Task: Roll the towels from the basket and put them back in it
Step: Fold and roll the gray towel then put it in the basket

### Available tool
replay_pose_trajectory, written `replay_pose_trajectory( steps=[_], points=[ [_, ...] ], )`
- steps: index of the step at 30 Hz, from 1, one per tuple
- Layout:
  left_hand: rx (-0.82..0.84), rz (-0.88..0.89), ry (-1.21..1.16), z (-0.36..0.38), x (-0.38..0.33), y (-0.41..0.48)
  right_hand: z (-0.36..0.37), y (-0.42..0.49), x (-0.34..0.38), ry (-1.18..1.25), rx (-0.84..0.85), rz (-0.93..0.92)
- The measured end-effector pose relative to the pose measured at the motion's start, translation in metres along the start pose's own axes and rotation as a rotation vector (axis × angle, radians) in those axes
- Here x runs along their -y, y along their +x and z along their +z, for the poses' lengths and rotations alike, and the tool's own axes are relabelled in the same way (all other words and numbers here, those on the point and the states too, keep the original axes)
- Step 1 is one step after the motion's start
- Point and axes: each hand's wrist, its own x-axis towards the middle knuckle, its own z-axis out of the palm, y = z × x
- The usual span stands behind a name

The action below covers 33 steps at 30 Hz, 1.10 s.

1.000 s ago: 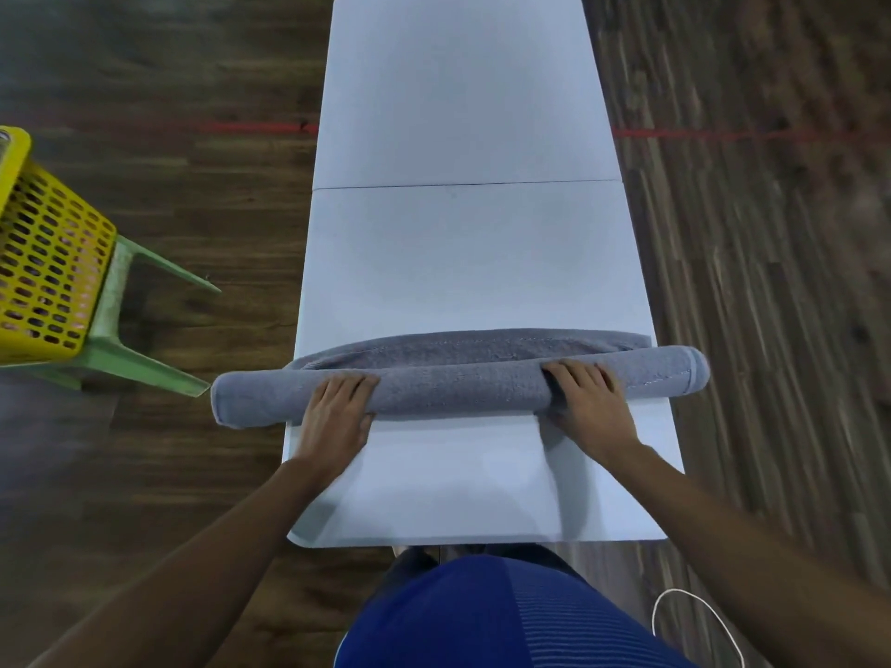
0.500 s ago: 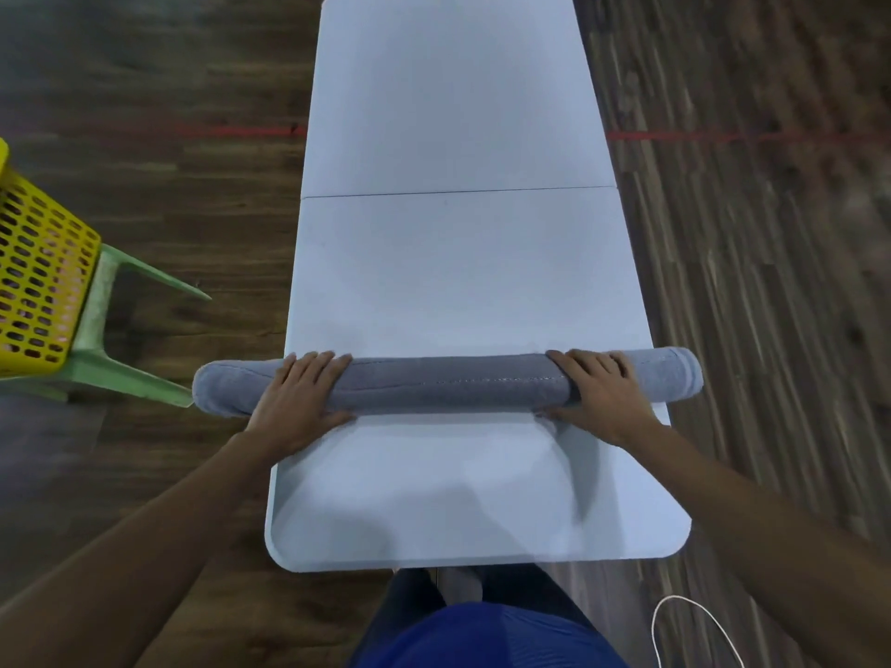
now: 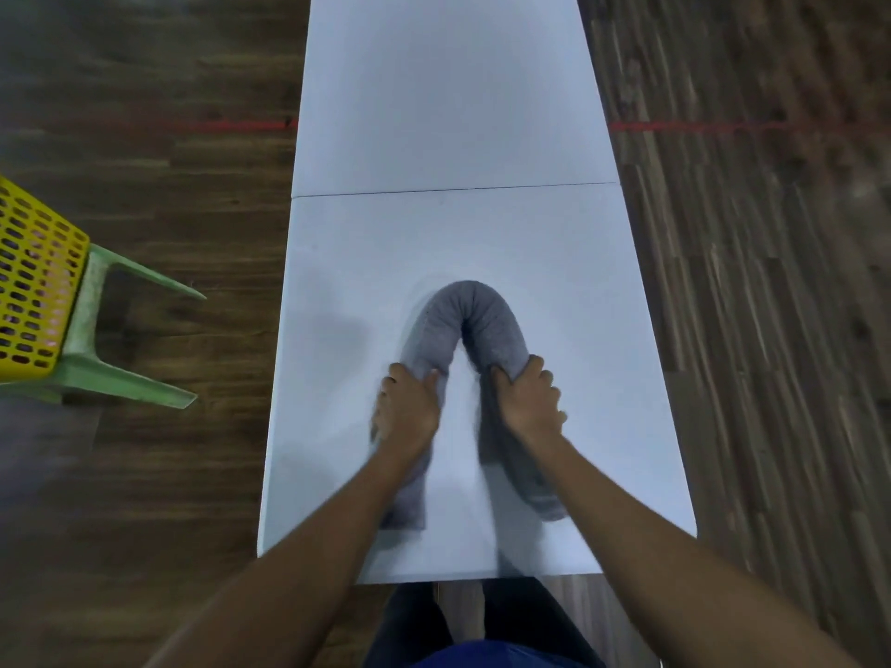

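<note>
One towel [image 3: 470, 306], one basket [image 3: 33, 282], one chair [image 3: 89, 325], one table [image 3: 448, 113].

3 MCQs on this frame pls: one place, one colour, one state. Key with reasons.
1. Where does the yellow basket stand relative to the white table?
A. on it
B. left of it, on a green stool
C. right of it, on the floor

2. What colour is the towel?
A. grey
B. white
C. red

3. What state is the towel in?
A. spread flat
B. a straight roll
C. a roll bent into an arch

Key:
1 B: the basket sits on the stool at the left edge of the view.
2 A: it shows grey against the white tabletop.
3 C: the left hand and right hand each grip one leg of the arch.
</note>
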Motion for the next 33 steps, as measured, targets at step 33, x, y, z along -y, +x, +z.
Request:
replay_pose_trajectory(
  steps=[33],
  points=[
    [-0.256, 0.230, 0.228, -0.057, 0.162, -0.016, 0.048, -0.031, 0.051, -0.142, 0.021, -0.452]
  ],
)
